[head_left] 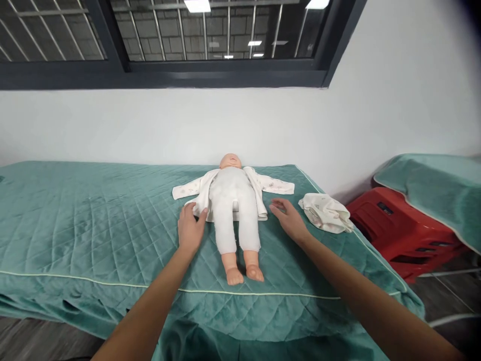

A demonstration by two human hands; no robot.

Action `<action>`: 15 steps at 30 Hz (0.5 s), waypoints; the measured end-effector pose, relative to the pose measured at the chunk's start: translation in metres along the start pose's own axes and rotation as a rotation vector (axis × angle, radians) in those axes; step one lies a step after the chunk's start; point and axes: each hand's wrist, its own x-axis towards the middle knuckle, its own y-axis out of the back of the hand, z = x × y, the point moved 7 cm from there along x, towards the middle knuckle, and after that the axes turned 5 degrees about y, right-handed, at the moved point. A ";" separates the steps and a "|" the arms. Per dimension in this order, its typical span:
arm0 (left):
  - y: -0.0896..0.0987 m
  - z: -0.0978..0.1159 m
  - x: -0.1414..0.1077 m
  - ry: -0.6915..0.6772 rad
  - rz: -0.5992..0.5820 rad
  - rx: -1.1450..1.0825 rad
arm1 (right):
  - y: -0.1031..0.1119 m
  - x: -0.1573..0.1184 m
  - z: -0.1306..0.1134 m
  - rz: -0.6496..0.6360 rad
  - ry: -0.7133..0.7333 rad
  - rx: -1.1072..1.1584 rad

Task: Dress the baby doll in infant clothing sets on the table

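Note:
A baby doll (236, 200) with a white cloth body lies on its back, its feet toward me. Under it a white patterned jacket (277, 185) is spread open, both sleeves stretched out sideways. My left hand (191, 228) is at the jacket's lower left edge, thumb and fingers apart; whether it pinches any cloth is not visible. To the right of the doll, my right hand (288, 218) hovers near the jacket's lower right corner with its fingers apart and nothing in it. A crumpled white patterned cloth (326, 212) rests to the right of that hand.
The green quilted cover (93, 220) spreads under everything, with its front edge near my forearms. Beyond the cover stand a white wall (158, 125) and a dark window frame (225, 74). Red plastic stools (409, 225) are at the right, partly under another green cloth (443, 185).

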 end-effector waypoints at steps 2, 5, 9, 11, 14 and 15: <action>-0.008 0.007 0.002 -0.063 -0.068 0.094 | -0.022 0.008 -0.004 -0.005 0.021 0.038; -0.016 0.016 0.002 -0.132 -0.093 0.258 | -0.040 0.010 -0.020 -0.005 0.198 -0.016; -0.017 0.018 0.004 -0.125 -0.057 0.342 | -0.039 0.004 -0.024 0.028 0.264 -0.148; -0.015 0.022 0.002 -0.155 -0.046 0.311 | -0.036 0.002 -0.023 0.033 0.247 -0.148; -0.011 0.029 -0.005 -0.226 -0.032 0.211 | -0.032 -0.001 -0.028 0.040 0.254 -0.105; -0.010 0.031 -0.008 -0.249 -0.037 0.176 | -0.033 -0.003 -0.030 0.032 0.259 -0.091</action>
